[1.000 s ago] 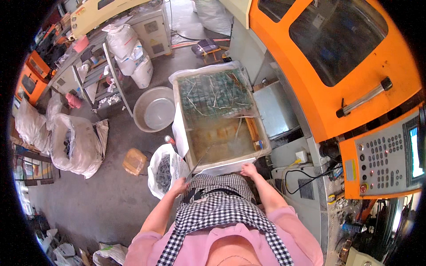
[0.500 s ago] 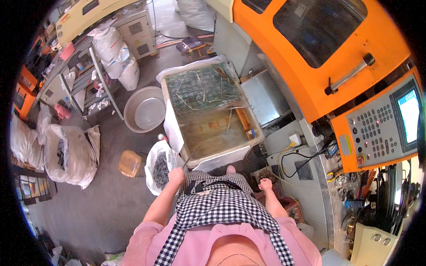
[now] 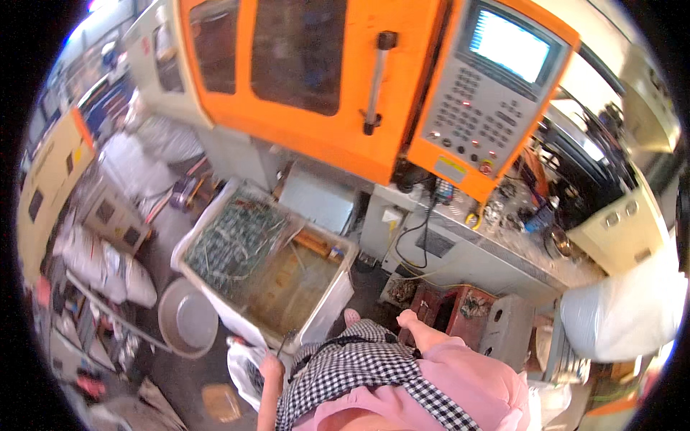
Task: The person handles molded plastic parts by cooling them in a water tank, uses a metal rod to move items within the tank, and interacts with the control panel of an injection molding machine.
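A: Crate (image 3: 327,316), the big white one, sits directly ahead of you and slightly to your left, on the floor under the orange machine door (image 3: 309,72). Long axis runs from near your left hand up and away to the far left.

B: Which of my hands is closer?

A: Your left hand (image 3: 272,365). It's just at the near corner of the crate, beside a thin dark rod or handle that sticks up at that rim. Whether your fingers are closed on it, I can't tell, too small and partly hidden by your checked apron (image 3: 359,373). Your right hand (image 3: 407,318) is loosely curled, nothing visibly in it, hanging over the gap between the crate and the reddish-brown stool (image 3: 460,309). It's apart from the crate's right wall.

B: What's in the crate?

A: Far half: a tangled heap of dark green thin parts (image 3: 241,241), piled toward the far-left corner. Near half: mostly bare brownish bottom, with one orange-brown bar (image 3: 313,244) lying along the far-right wall.

B: Other containers?

A: Round metal basin (image 3: 188,317) on the floor just left of the crate, nothing visible inside. White sack (image 3: 244,363) right beside your left hand, open, dark small pieces in it. Bigger white sack (image 3: 618,316) well off to your right.
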Demonstrator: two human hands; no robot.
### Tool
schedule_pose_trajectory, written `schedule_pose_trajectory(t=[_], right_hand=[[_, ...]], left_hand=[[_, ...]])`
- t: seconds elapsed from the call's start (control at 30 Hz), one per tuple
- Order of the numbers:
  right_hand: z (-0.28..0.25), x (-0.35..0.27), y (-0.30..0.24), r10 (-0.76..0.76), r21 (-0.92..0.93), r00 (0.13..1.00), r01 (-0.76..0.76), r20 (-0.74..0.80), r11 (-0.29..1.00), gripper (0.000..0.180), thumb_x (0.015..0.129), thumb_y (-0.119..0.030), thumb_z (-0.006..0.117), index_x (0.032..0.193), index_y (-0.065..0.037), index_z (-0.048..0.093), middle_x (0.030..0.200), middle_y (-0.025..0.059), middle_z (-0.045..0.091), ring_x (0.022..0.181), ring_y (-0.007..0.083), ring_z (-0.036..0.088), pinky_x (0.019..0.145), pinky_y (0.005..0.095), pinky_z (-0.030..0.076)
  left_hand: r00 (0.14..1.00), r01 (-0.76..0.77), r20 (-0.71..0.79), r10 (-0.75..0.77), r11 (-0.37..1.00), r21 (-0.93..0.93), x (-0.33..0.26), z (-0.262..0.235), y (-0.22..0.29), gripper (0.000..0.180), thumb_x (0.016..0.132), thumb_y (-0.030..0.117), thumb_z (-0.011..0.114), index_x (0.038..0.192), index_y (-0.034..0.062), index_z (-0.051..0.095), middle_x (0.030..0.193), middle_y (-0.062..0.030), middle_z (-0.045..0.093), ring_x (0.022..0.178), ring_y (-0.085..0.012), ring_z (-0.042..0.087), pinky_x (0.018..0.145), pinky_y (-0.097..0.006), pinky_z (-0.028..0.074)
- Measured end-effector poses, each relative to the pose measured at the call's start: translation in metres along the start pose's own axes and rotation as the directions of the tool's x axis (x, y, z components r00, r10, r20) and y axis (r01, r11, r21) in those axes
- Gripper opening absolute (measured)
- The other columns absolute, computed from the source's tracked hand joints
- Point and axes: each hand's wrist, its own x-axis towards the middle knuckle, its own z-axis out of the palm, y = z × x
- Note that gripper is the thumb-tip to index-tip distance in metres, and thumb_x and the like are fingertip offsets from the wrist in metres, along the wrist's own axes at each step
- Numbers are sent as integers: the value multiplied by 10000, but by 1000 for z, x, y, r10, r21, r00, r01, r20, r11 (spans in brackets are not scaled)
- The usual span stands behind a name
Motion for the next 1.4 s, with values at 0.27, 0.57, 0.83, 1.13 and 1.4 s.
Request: schedule_pose_trajectory(t=[0.27,0.57,0.83,1.13,1.4], right_hand=[[-28,-19,-28,-219,-42,941,216,-257,976,251,738,-264,533,701,-37,634,763,174,615,732,327,591,676,425,465],[-26,-15,-17,52,387,995,-80,82,919,280,856,-227,505,638,-55,538,630,80,542,560,207,496,597,398,440],[-40,-11,-37,89,585,994,-113,70,803,219,860,-276,518,894,-80,608,805,73,619,718,242,573,710,405,474],[-63,-19,-51,56,505,991,-112,125,856,240,878,-163,491,1082,-45,538,896,105,575,701,158,559,577,283,483],[-57,-16,-47,129,552,988,-157,91,819,188,879,-203,488,890,-52,600,676,86,582,599,190,542,620,360,475]], left_hand=[[974,-150,-150,169,980,129,45,-7,-20,166,753,142,504,779,55,643,828,-158,635,787,-308,620,675,-405,498],[986,41,-158,-51,997,-61,29,-21,7,214,779,143,446,780,42,635,822,-171,631,754,-315,625,668,-422,500],[964,252,133,-230,950,-183,-17,-36,5,234,751,120,487,911,15,621,965,-198,602,928,-328,585,776,-404,481],[964,154,-166,-208,945,-287,-46,-37,-21,178,772,190,556,870,46,593,807,-200,612,787,-364,596,689,-456,472],[936,96,-288,-203,933,-346,-55,-45,-5,182,778,200,556,890,58,579,758,-194,606,732,-364,595,656,-466,469]])
